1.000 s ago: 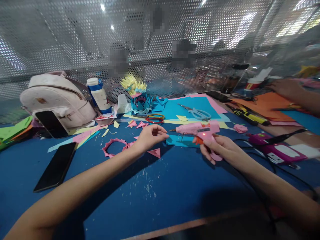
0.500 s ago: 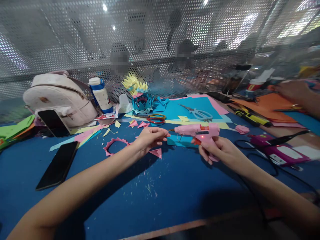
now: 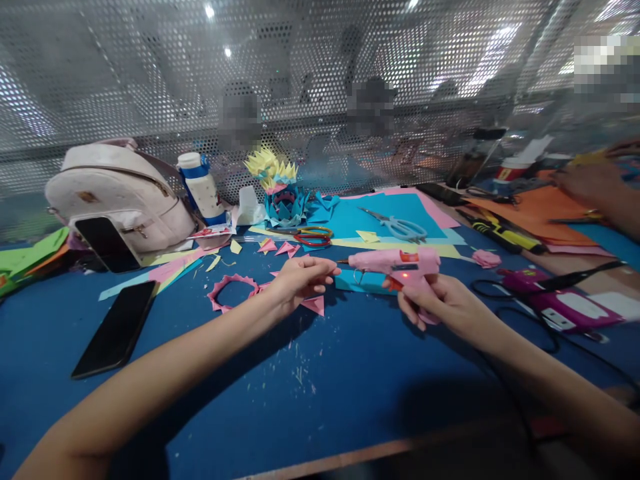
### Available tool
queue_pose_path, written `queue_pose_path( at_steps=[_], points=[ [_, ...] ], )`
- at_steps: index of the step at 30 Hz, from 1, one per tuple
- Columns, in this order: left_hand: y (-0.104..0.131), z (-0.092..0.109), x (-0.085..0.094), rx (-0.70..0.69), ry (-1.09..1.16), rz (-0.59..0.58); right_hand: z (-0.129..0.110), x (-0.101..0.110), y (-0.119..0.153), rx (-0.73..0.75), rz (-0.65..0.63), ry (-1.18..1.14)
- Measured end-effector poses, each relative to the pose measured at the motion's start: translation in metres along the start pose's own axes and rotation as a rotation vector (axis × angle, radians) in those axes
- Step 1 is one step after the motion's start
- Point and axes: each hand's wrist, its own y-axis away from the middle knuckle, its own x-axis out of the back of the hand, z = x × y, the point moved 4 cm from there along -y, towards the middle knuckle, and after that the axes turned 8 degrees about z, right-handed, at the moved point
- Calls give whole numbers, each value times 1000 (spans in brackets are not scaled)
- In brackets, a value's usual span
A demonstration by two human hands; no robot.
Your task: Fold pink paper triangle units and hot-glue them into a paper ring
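Note:
My right hand [image 3: 430, 298] is wrapped round the handle of a pink hot glue gun [image 3: 385, 262], its small light glowing red and its nozzle pointing left. Right at the nozzle tip, my left hand [image 3: 306, 277] has its thumb and fingers pinched together; what they hold, if anything, is too small to make out. Beneath the gun lies a blue paper strip [image 3: 363, 281]. A folded pink paper triangle [image 3: 314, 305] rests just below my left hand. To the left sits a ring of pointed pink paper [image 3: 235, 293], partly behind my forearm.
Behind are red-handled scissors [image 3: 313, 235], light-blue scissors [image 3: 400, 229] on blue sheets, and a layered paper flower [image 3: 283, 197]. A phone [image 3: 117, 330], a backpack [image 3: 117, 197] and a bottle [image 3: 203, 189] stand left. A purple power strip [image 3: 557, 301] with cables and another person's hand [image 3: 590, 180] are right.
My hands and the glue gun stay almost where they were. At the far right, the other person's hands have shifted slightly over the orange paper.

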Motion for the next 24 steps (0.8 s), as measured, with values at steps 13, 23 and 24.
queue_pose_path(
  at_steps=[13, 23, 24],
  points=[
    [4, -1, -3, 26, 41, 26, 1, -1, 0, 2, -4, 7],
    [1, -4, -1, 17, 78, 32, 5, -3, -2, 34, 11, 4],
    [1, -4, 0, 15, 82, 31, 6, -3, -2, 33, 12, 6]
  ],
)
